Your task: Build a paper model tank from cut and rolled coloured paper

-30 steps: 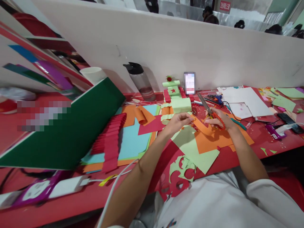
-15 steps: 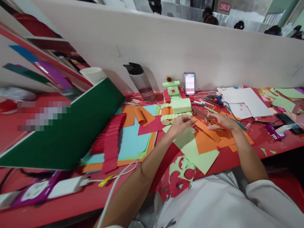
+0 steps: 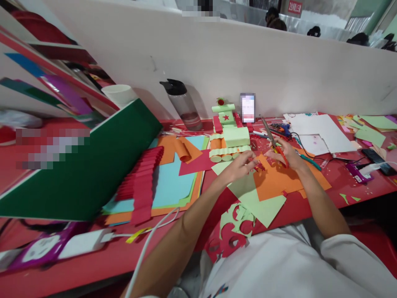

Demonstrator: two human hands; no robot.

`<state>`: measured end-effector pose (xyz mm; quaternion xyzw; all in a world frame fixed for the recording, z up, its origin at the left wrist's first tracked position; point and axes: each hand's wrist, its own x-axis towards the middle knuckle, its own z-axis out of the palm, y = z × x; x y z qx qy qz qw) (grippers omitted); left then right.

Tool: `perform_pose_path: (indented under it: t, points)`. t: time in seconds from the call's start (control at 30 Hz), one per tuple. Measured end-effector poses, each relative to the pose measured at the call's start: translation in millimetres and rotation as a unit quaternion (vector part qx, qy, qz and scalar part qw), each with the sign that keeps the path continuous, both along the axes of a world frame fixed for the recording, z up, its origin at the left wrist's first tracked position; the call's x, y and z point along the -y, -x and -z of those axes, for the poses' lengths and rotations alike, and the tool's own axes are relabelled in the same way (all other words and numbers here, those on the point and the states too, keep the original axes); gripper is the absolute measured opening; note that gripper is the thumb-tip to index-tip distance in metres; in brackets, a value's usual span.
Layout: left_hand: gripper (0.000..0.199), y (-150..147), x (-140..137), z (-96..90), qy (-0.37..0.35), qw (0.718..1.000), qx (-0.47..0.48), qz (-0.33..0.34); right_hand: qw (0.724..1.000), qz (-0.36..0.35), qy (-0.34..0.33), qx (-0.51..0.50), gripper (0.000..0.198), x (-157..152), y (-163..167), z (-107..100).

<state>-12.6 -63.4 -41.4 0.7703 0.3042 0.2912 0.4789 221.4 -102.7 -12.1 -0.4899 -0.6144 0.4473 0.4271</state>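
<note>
My left hand (image 3: 240, 165) is low over the table, fingers bent and a little apart, beside small red paper scraps (image 3: 259, 166). I see nothing clearly held in it. A pair of scissors (image 3: 273, 142) with orange-red handles is in my right hand (image 3: 287, 155), its blades pointing up and away. Under both hands lie orange paper (image 3: 276, 184) and a light green sheet (image 3: 248, 192). Just beyond my left hand stands a paper tank model (image 3: 235, 138) in light green, orange and red, with a red star.
At left, a dark green board (image 3: 77, 165) leans beside pleated red paper (image 3: 144, 182) and stacked coloured sheets (image 3: 169, 186). A water bottle (image 3: 184, 105) and a phone (image 3: 247, 108) stand by the partition. White cable (image 3: 144, 252) crosses near my left arm. Cut-out scraps (image 3: 235, 221) lie at the near edge.
The orange strip between my hands is no longer held. The scissors have swung upward, and my right hand has lifted slightly. My left hand has lowered a little, with red scraps now visible by its fingertips.
</note>
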Motion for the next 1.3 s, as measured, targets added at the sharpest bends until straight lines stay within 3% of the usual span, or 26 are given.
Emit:
perform_pose_path:
  t: [0.17,0.33,0.73,1.1,1.3]
  points:
    - [0.032,0,3,-2.7,-0.012,1.0,-0.014,0.025,1.0,-0.027,-0.01,-0.014,0.044,-2,23,11]
    - [0.035,-2,1,-2.9,-0.011,1.0,-0.003,0.005,0.999,-0.021,-0.011,-0.047,0.043,-5,25,19]
    - [0.046,-4,0,-0.8,0.086,0.995,0.055,-0.015,0.986,0.062,-0.042,-0.147,0.052,-8,37,27]
    - [0.017,-8,3,-5.8,0.113,0.985,0.097,-0.083,0.986,0.061,-0.05,-0.144,0.051,-7,41,28]
    - [0.016,-8,3,-6.9,0.106,0.984,0.11,-0.089,0.986,0.064,-0.065,-0.141,0.048,-6,45,29]
